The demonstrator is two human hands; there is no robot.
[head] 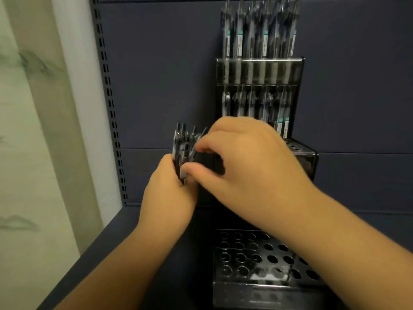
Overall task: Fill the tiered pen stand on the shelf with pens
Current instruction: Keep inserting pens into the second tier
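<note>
A black tiered pen stand [259,71] stands on the dark shelf. Its top tier holds several pens [259,30], and the tier below holds more pens [257,104]. The lowest tier [257,258] shows rows of round holes with nothing in them. To the left of the stand, my left hand [167,193] grips a bunch of pens [184,142] upright. My right hand [243,162] reaches across in front of the stand and pinches one pen in that bunch between thumb and fingers. My right hand hides part of the middle tiers.
The shelf floor [125,242] and back panel [167,74] are dark blue-grey. A slotted metal upright [109,97] runs down the shelf's left edge. Left of it lie a white strip and a pale painted wall [33,130].
</note>
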